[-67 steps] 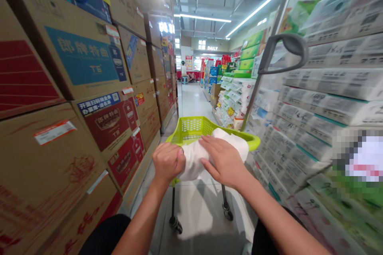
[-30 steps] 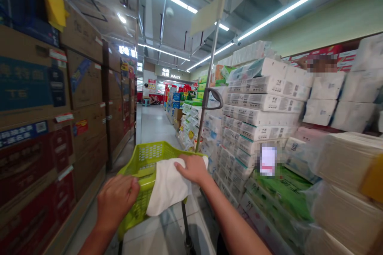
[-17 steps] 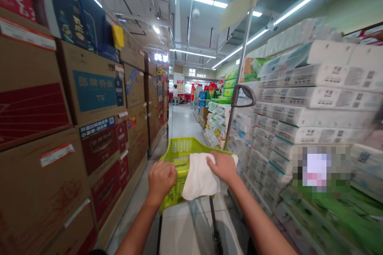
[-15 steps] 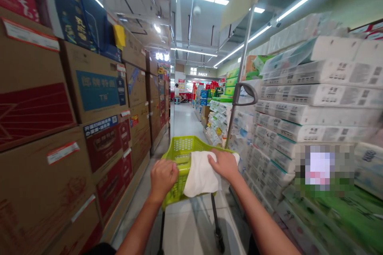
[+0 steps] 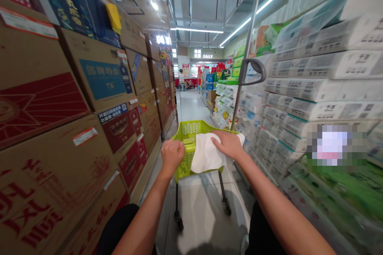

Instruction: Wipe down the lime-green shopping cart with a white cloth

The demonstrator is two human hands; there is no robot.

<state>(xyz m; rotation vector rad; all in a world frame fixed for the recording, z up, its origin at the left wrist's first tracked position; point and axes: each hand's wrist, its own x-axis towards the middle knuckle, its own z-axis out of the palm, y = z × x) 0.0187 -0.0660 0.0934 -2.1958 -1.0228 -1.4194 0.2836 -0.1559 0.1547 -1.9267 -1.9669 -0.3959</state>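
A lime-green shopping cart [image 5: 186, 167] with a perforated plastic basket stands in front of me on thin dark legs with casters. My left hand [image 5: 172, 154] is closed in a fist around the left part of its push handle. Over the right part of the handle hangs a white cloth [image 5: 206, 155]. My right hand [image 5: 229, 143] is closed over that cloth and the handle under it, with its fingertips partly hidden. At the cart's right side rises a metal pole [image 5: 254, 12] with a grey loop handle [image 5: 253, 72] partway up.
Stacked cardboard cartons [image 5: 103, 75] line the left side closely. On the right, wrapped tissue packs [image 5: 311, 63] are piled high, with green packs [image 5: 338, 195] lower down. A tiled aisle [image 5: 191, 101] runs ahead. A person [image 5: 181, 75] is near a blue stool [image 5: 182, 87] far off.
The view has tipped downward, so the cart and both hands sit higher and farther right, and its casters show. Both hands keep their places on the handle and cloth.
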